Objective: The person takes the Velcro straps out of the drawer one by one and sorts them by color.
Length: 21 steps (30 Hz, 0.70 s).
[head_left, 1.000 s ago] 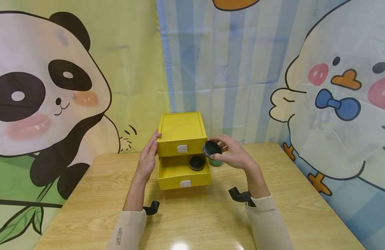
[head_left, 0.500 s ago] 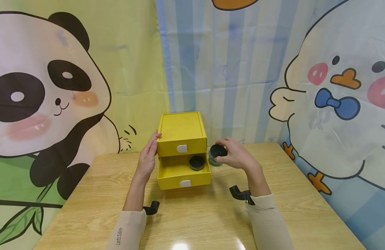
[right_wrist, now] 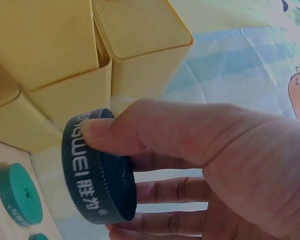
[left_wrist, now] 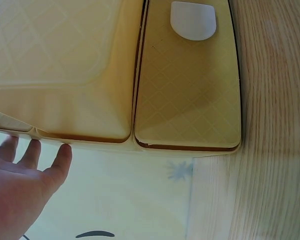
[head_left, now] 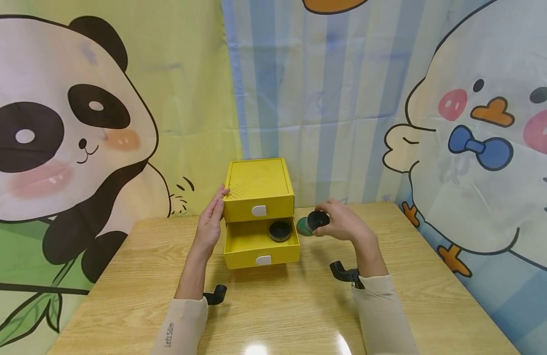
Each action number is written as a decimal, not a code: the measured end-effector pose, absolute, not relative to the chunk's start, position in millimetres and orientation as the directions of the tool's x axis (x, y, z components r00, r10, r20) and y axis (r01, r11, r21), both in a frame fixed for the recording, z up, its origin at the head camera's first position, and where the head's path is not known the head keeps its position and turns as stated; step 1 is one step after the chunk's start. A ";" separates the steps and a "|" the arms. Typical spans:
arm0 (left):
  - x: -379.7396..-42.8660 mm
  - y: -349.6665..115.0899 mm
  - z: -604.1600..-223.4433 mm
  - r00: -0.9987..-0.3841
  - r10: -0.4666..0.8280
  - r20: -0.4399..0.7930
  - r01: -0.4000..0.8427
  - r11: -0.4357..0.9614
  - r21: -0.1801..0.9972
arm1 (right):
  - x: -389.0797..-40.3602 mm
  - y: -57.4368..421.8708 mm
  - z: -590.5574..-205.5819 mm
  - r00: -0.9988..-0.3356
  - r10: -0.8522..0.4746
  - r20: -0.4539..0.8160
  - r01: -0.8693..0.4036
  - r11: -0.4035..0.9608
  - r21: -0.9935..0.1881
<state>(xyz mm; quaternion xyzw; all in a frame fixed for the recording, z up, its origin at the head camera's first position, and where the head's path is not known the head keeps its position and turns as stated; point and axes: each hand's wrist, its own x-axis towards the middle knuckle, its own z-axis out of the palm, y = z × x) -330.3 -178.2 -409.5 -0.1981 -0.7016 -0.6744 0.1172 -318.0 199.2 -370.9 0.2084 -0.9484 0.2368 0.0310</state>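
My right hand (head_left: 346, 223) pinches a black roll of tape (right_wrist: 87, 175) with white lettering, thumb on its rim and fingers behind. It is tilted above the table, right of the yellow drawer box (head_left: 260, 180). A green roll (head_left: 304, 227) lies on the table just left of the held one, partly covered by it. My left hand (head_left: 209, 219) rests on the left side of the drawer box, fingers extended; its fingertips (left_wrist: 65, 151) touch the box edge. Another black roll (head_left: 279, 231) lies in the pulled-out drawer (head_left: 242, 244).
A closed drawer front (left_wrist: 190, 90) with a white tab sits below the pulled-out drawer. Part of a second green item (right_wrist: 38, 236) shows in the right wrist view. Behind the wooden table (head_left: 264, 310) hangs a printed curtain (head_left: 282, 88).
My right hand has carried the black roll right and slightly down, away from the drawer box, uncovering more of the green roll. The left hand has stayed in place.
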 end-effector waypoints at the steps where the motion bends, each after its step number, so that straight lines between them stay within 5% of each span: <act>1: -330.6 -178.2 -409.9 -0.892 0.119 0.436 0.441 0.014 0.897 | -318.8 200.0 -371.8 -0.913 -0.378 0.151 -0.405 0.805 -0.434; 21: -329.8 -177.8 -411.1 -0.882 0.119 0.456 0.463 0.039 0.885 | -343.7 216.7 -407.1 -0.950 -0.311 -0.035 -0.272 0.876 -0.399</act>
